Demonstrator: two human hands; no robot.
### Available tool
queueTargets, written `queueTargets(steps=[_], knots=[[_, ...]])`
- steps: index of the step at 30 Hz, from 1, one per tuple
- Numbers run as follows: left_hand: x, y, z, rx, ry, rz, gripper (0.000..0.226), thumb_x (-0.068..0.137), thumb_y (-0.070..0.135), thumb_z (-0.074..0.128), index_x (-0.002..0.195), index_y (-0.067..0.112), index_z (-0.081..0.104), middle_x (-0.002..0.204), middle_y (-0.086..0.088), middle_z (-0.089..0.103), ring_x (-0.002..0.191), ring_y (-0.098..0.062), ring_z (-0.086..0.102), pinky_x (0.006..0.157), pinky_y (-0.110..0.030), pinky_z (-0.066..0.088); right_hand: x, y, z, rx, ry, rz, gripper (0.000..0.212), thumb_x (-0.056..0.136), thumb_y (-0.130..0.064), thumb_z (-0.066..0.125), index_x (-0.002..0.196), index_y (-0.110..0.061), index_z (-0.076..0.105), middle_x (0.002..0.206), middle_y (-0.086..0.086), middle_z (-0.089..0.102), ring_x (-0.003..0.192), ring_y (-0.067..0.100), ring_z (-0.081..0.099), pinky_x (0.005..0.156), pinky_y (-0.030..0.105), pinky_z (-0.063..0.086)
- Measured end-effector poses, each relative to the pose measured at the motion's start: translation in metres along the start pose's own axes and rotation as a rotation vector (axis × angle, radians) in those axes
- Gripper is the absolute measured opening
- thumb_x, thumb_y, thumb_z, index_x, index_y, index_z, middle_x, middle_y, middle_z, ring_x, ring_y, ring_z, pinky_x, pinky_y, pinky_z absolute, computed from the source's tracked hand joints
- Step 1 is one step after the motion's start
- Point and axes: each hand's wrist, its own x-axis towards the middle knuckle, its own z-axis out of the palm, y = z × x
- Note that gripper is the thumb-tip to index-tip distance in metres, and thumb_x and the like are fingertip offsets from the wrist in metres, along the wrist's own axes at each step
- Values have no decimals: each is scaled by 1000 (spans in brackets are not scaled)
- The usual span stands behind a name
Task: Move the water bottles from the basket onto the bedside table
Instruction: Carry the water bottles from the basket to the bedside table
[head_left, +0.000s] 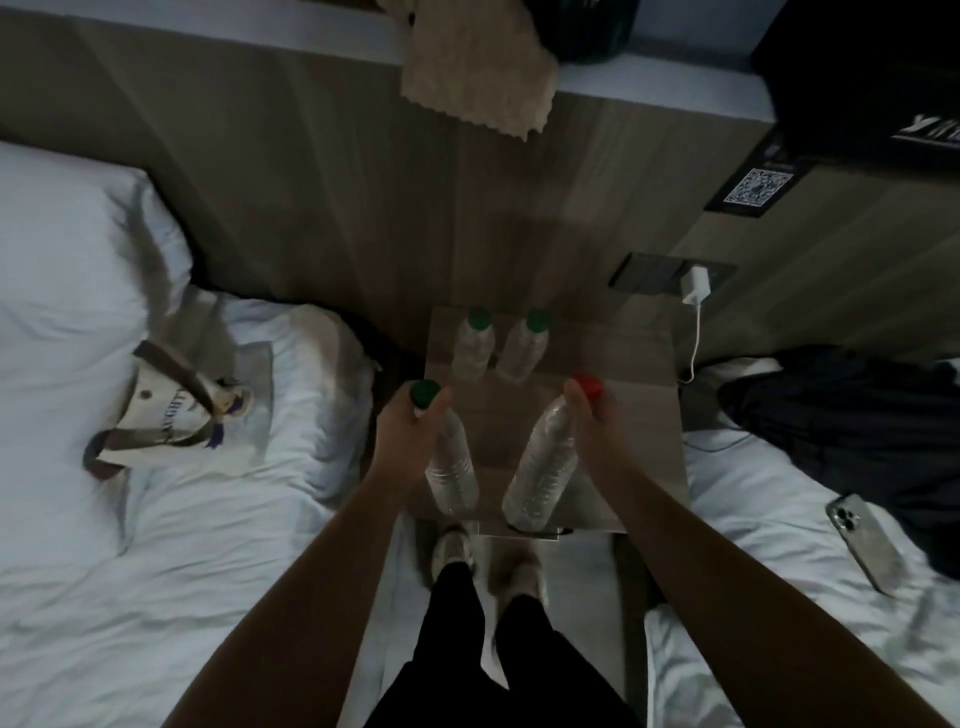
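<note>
- Already two bottles (472, 348) stand on the table (639, 415).
- Our left hand (410, 431) grips a green-cap bottle (452, 473), our right hand (592, 421) a red-cap bottle (540, 467) (both at the neck); we judge these remain.

bottles (540, 467): clear ribbed plastic (glossy) | bedside table (644, 415): matt wood grain | bedding (156, 545): white cloth
</note>
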Motion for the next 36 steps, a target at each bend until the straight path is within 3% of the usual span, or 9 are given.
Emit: queueTargets(steps=[5,11,17,22,26,29,32,34,36], knots=[[25,-1,9,152,-29,12,10,88,27,63,94,23,57,74,14,57,67,1,54,56,-16,39,24,9,11,-111,52,0,16,89,-32,60,97,-18,59,84,-2,64,79,14,63,70,34,51],[49,4,19,116,-76,-59,27,87,27,64,112,27,57,84,15,58,73,4,52,64,-24,45,51,10,19,-114,104,-9,18,84,-29,66,101,-30,60,90,-8,66,87,13,63,76,37,54],[71,-2,26,103,-92,-43,31,86,25,65,115,32,55,93,8,62,84,-11,60,71,-30,51,81,19,27,-106,122,68,21,81,-29,68,97,-39,59,94,-4,67,90,16,65,83,47,55],[81,-10,31,160,-104,-8,39,86,29,65,123,25,55,106,6,64,98,-13,60,82,-31,51,87,27,26,-153,130,114,31,85,-30,66,115,-28,58,104,-3,65,98,16,62,86,43,54],[78,-17,34,225,-125,11,44,86,32,65,127,24,53,116,3,65,106,-13,59,88,-31,50,89,25,22,-177,103,116,23,85,-30,64,108,-27,59,96,-4,66,91,16,64,77,38,56],[76,-19,35,210,-94,1,44,85,33,66,125,26,52,116,7,63,105,-10,58,87,-31,50,87,23,17,-200,70,96,26,85,-29,66,111,-23,60,98,-4,66,91,13,62,66,23,49],[75,-32,32,229,-79,-83,55,79,47,67,124,22,48,118,5,59,104,-13,57,85,-34,49,82,18,13,-217,36,94,26,85,-24,68,108,-25,56,95,-9,59,85,7,56,62,17,39],[77,-56,27,268,-71,-146,72,72,69,61,126,24,46,117,-2,61,101,-20,61,80,-40,54,76,17,10,-252,2,91,31,84,-21,70,108,-27,51,93,-10,55,81,5,53,64,20,39],[71,-80,22,304,-61,-165,70,73,76,54,123,28,46,109,-4,64,95,-23,64,72,-39,55,71,20,7,-270,-41,91,27,81,-24,72,102,-28,55,92,-7,59,83,10,59,68,24,43]])
